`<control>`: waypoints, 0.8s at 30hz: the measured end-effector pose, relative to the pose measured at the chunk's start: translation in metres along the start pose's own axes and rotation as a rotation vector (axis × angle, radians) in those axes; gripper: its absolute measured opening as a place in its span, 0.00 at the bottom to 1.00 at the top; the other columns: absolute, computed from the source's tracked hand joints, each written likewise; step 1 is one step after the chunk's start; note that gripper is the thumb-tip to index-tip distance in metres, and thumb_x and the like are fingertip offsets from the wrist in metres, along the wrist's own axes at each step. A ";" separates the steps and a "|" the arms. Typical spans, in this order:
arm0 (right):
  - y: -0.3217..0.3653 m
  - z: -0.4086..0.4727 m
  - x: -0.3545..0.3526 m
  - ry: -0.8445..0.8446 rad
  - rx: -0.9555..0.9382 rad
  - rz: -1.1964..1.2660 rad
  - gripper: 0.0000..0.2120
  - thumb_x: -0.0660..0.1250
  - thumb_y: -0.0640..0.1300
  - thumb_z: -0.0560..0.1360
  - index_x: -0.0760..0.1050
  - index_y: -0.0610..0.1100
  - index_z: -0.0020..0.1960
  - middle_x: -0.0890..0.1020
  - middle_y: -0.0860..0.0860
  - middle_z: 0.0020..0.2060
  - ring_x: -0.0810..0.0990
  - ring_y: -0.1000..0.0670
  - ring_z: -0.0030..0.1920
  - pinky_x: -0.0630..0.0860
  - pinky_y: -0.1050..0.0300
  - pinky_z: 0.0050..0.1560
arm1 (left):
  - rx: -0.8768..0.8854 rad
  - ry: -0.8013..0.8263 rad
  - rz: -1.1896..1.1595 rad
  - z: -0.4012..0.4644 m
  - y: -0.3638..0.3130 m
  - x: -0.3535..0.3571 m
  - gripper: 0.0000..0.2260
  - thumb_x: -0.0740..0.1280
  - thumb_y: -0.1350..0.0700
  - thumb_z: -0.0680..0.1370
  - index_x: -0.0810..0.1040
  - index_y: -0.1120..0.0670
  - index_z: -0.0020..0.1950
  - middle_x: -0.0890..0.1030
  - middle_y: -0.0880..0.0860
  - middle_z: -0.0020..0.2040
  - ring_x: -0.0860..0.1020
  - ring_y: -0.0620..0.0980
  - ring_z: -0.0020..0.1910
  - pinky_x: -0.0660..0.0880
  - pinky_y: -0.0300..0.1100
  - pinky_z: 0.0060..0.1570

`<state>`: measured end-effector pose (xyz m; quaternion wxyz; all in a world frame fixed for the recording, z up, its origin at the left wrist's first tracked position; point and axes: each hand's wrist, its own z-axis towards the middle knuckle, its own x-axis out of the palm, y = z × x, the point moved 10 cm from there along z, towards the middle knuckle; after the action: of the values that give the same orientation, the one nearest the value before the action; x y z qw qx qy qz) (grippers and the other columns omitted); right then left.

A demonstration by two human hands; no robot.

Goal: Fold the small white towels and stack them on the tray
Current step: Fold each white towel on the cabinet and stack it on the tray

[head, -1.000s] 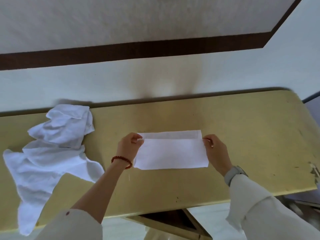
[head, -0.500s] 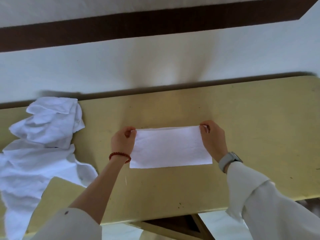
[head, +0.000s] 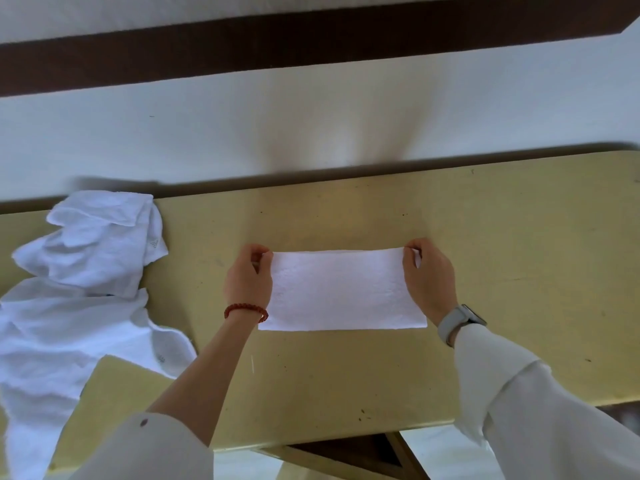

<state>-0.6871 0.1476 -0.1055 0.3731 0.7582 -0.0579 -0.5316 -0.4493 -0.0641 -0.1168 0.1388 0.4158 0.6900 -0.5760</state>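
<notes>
At the middle of the yellow table, my left hand is pinching the far left corner of the folded white towel, and my right hand is pinching its far right corner. I am seeing the towel lying flat as a wide rectangle between both hands. Off to the left, a heap of loose white towels is spreading over the tabletop and hanging past its near edge.

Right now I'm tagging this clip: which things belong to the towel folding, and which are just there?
Job: flat folded white towel, left hand, right hand, heap of unfolded white towels.
Just there: yellow table, red bead bracelet, grey wristwatch.
</notes>
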 end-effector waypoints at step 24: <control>-0.003 0.001 0.004 -0.029 0.006 0.002 0.07 0.59 0.34 0.75 0.75 0.37 0.48 0.73 0.42 0.50 0.73 0.44 0.49 0.69 0.57 0.45 | -0.053 -0.034 0.120 0.007 0.000 -0.001 0.05 0.62 0.56 0.76 0.76 0.53 0.49 0.76 0.52 0.52 0.72 0.47 0.40 0.67 0.40 0.41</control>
<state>-0.6873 0.1475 -0.1103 0.3707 0.7513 -0.0656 -0.5420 -0.4511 -0.0712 -0.1183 0.1959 0.4427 0.6763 -0.5552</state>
